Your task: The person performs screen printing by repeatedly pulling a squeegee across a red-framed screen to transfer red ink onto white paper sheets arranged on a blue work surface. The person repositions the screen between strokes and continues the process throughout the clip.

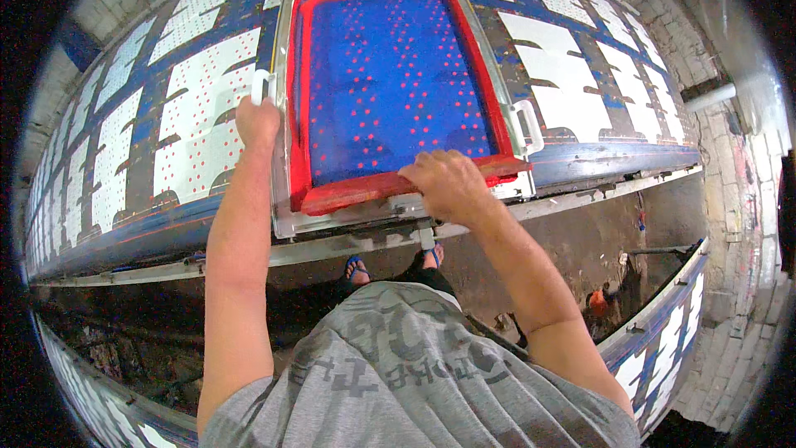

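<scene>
In front of me a screen-printing frame (283, 174) lies on the long table, its blue mesh (390, 75) dotted with red and bordered by red ink. My left hand (259, 123) is closed around the white handle (262, 83) on the frame's left side. At the near end of the mesh, my right hand (452, 187) grips a red-smeared squeegee (356, 188) that spans the frame's width. The fingers' undersides are hidden. Another white handle (528, 126) on the frame's right side is untouched.
White cut pieces with red dots (207, 116) lie left of the frame; plain white ones (560, 75) lie to its right. A metal rail (166, 272) runs along the table's near edge. Behind me stands another table with white pieces (663, 348). A brick wall (730, 224) is at right.
</scene>
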Tool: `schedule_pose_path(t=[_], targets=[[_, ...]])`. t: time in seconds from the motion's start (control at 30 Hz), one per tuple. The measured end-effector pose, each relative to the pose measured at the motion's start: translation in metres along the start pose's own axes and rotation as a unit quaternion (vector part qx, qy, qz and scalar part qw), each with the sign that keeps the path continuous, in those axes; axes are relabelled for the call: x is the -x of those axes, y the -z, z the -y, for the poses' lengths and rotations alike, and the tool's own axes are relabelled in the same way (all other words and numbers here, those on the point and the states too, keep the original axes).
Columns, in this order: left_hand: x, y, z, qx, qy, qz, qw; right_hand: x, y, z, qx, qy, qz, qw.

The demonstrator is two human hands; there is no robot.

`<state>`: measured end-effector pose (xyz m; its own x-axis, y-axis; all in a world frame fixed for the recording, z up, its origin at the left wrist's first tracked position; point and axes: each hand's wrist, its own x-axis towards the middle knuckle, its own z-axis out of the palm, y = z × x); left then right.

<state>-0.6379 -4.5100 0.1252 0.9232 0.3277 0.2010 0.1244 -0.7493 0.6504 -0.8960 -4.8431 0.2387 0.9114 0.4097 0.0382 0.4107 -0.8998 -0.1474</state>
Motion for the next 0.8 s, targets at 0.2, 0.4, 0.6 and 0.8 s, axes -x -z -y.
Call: schedule_pose_path(t=[0.2, 0.4, 0.6, 0.8], targets=[[0.020, -0.008, -0.007, -0.002, 0.015, -0.086, 0.996, 0.030, -0.007, 0.001, -0.073, 0.036, -0.033, 0.996], [0.016, -0.007, 0.001, -0.055, -0.005, -0.115, 0.992, 0.048, -0.008, -0.029, -0.132, 0.091, -0.035, 0.986], [0.010, -0.011, 0.010, -0.131, -0.030, -0.163, 0.977, 0.082, 0.015, -0.134, -0.181, -0.063, -0.224, 0.956], [0.010, -0.008, 0.011, -0.016, 0.011, -0.119, 0.993, 0.093, 0.004, -0.207, -0.289, -0.309, -0.235, 0.875]])
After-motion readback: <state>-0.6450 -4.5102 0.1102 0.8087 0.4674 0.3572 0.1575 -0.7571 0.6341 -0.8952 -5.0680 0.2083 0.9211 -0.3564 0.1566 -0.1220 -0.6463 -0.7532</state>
